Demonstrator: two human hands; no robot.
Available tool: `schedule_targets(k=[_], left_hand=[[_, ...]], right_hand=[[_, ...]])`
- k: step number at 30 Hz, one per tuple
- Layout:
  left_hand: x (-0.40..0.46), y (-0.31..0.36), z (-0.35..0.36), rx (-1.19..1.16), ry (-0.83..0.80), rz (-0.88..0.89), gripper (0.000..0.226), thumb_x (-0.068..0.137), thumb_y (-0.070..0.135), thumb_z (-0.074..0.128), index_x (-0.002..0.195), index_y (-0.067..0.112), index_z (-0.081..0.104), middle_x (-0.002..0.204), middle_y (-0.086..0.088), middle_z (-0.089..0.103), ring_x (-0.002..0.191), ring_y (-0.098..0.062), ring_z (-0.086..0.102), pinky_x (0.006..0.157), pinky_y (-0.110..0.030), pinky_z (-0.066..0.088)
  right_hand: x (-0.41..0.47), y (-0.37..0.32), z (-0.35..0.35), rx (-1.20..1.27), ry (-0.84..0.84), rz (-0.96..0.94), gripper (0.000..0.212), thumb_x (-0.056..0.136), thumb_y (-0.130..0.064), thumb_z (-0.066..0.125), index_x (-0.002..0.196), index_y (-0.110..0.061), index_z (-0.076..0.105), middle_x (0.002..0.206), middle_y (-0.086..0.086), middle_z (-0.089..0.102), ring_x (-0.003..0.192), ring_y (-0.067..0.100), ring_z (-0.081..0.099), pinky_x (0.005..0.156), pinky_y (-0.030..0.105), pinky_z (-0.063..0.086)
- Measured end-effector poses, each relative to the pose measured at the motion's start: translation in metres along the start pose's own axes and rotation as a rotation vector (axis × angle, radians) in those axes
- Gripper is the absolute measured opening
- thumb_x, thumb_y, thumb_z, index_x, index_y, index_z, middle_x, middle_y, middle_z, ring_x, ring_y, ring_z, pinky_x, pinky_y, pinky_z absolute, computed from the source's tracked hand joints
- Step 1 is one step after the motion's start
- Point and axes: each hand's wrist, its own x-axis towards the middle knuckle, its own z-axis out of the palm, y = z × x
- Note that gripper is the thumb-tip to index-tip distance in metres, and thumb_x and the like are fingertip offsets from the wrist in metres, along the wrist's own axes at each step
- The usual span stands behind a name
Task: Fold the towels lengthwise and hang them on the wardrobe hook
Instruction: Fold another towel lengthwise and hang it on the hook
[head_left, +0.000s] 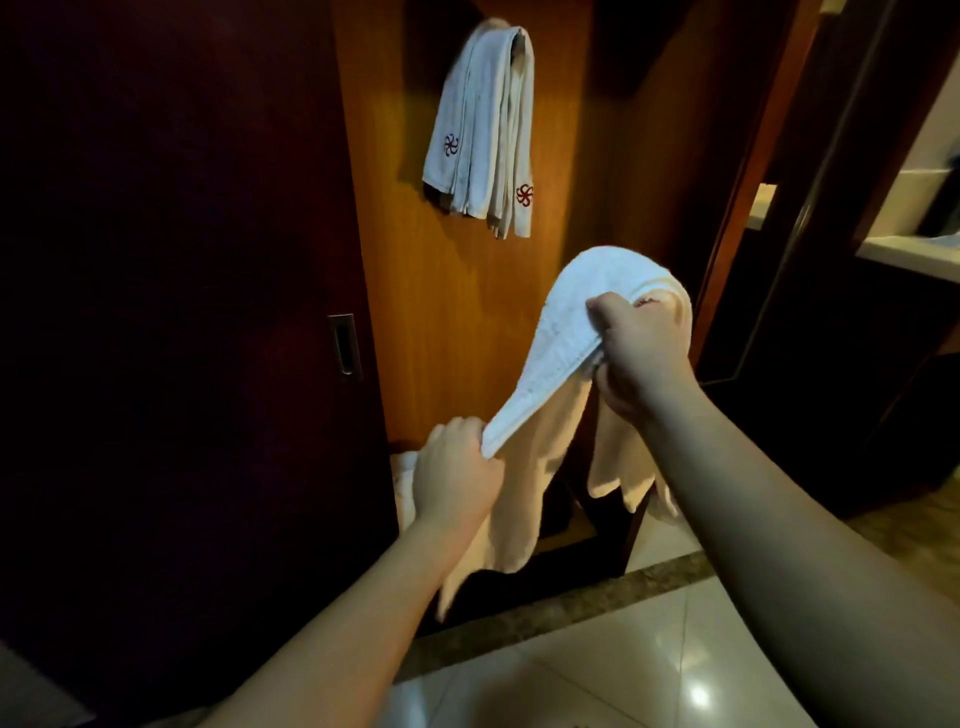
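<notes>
**Both hands gripping a white towel in front of the wardrobe**

Left hand is low, fingers curled tight around one bunched end of a white towel. Right hand is higher and to the right, fingers clamped on the same towel near its top fold. Hands are apart, the towel pulled into a band between them; the rest hangs loose below both hands, in front of the wardrobe's lower part.

Folded towels already hang from the top of the wooden wardrobe panel, white with red flower marks near the bottom corners. The hook itself is hidden by the cloth. More white cloth shows low behind the left hand; can't tell what it is.

Dark sliding door with a recessed metal handle on the left. Glossy tiled floor below.
</notes>
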Motion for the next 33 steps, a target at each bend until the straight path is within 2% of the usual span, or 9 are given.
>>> schedule_targets(k=[3, 6, 12, 18, 22, 23, 25, 28, 33], left_hand=[[0.004, -0.027, -0.001, 0.061, -0.056, -0.05, 0.003, 0.088, 0.021, 0.058, 0.089, 0.023, 0.056, 0.088, 0.005, 0.056, 0.085, -0.019, 0.057, 0.069, -0.038, 0.05], [0.005, -0.049, -0.007, 0.038, -0.091, -0.141, 0.015, 0.091, 0.023, 0.057, 0.084, 0.027, 0.044, 0.075, 0.006, 0.057, 0.064, -0.015, 0.057, 0.048, -0.03, 0.034], [0.015, -0.084, -0.028, 0.077, -0.121, -0.147, 0.006, 0.088, 0.024, 0.062, 0.085, 0.026, 0.057, 0.083, 0.008, 0.056, 0.072, -0.012, 0.058, 0.059, -0.035, 0.048], [0.026, -0.096, -0.072, -0.52, 0.011, -0.244, 0.019, 0.085, 0.006, 0.072, 0.079, 0.021, 0.064, 0.075, 0.003, 0.063, 0.076, -0.016, 0.057, 0.065, -0.027, 0.041], [0.035, -0.074, -0.133, -1.038, 0.222, 0.045, 0.018, 0.082, 0.005, 0.066, 0.084, 0.023, 0.064, 0.072, 0.012, 0.068, 0.072, -0.002, 0.061, 0.067, -0.015, 0.048], [0.034, -0.071, -0.142, -1.134, 0.148, 0.118, 0.01, 0.082, 0.015, 0.068, 0.088, 0.022, 0.065, 0.074, 0.012, 0.07, 0.072, 0.0, 0.063, 0.066, -0.015, 0.051], [0.026, -0.068, -0.144, -1.084, -0.084, 0.104, 0.029, 0.074, 0.033, 0.082, 0.092, 0.019, 0.065, 0.075, 0.011, 0.072, 0.071, 0.0, 0.067, 0.064, -0.016, 0.053], [0.015, -0.083, -0.122, -0.768, -0.208, -0.034, 0.024, 0.07, 0.012, 0.076, 0.078, 0.035, 0.078, 0.078, 0.015, 0.075, 0.074, 0.001, 0.069, 0.065, -0.013, 0.052], [0.019, -0.08, -0.122, -1.113, 0.254, -0.161, 0.029, 0.088, -0.004, 0.06, 0.085, 0.024, 0.069, 0.082, 0.007, 0.075, 0.076, -0.01, 0.07, 0.064, -0.024, 0.058]], right_hand=[[0.009, -0.004, -0.011, 0.157, 0.025, 0.04, 0.007, 0.09, -0.005, 0.056, 0.096, -0.006, 0.059, 0.109, 0.016, 0.067, 0.099, 0.03, 0.07, 0.094, 0.042, 0.057], [0.018, -0.01, -0.022, 0.313, 0.065, 0.065, 0.019, 0.093, -0.001, 0.053, 0.112, -0.003, 0.055, 0.118, 0.013, 0.064, 0.104, 0.027, 0.067, 0.08, 0.03, 0.058], [0.042, -0.007, -0.045, 0.468, 0.157, 0.098, 0.039, 0.091, -0.001, 0.054, 0.128, -0.007, 0.042, 0.126, 0.009, 0.058, 0.11, 0.024, 0.06, 0.096, 0.038, 0.053], [0.057, -0.007, -0.066, 0.515, 0.204, 0.127, 0.062, 0.084, -0.001, 0.057, 0.142, -0.008, 0.036, 0.129, 0.011, 0.057, 0.112, 0.028, 0.059, 0.099, 0.044, 0.052], [0.063, -0.011, -0.073, 0.6, 0.215, 0.128, 0.068, 0.076, 0.001, 0.058, 0.141, -0.005, 0.037, 0.129, 0.016, 0.057, 0.112, 0.035, 0.06, 0.096, 0.047, 0.053], [0.064, -0.013, -0.073, 0.626, 0.198, 0.123, 0.067, 0.075, 0.002, 0.056, 0.139, -0.004, 0.04, 0.128, 0.018, 0.059, 0.112, 0.037, 0.061, 0.096, 0.049, 0.053], [0.061, -0.014, -0.072, 0.645, 0.162, 0.12, 0.059, 0.079, 0.002, 0.053, 0.136, -0.004, 0.044, 0.126, 0.018, 0.061, 0.111, 0.038, 0.062, 0.095, 0.049, 0.053], [0.059, -0.009, -0.071, 0.659, 0.146, 0.14, 0.049, 0.085, 0.0, 0.048, 0.134, -0.006, 0.046, 0.122, 0.017, 0.064, 0.107, 0.037, 0.064, 0.078, 0.045, 0.057], [0.06, -0.001, -0.075, 0.661, 0.148, 0.157, 0.047, 0.089, 0.0, 0.043, 0.136, -0.005, 0.045, 0.126, 0.018, 0.063, 0.107, 0.036, 0.064, 0.067, 0.04, 0.059]])
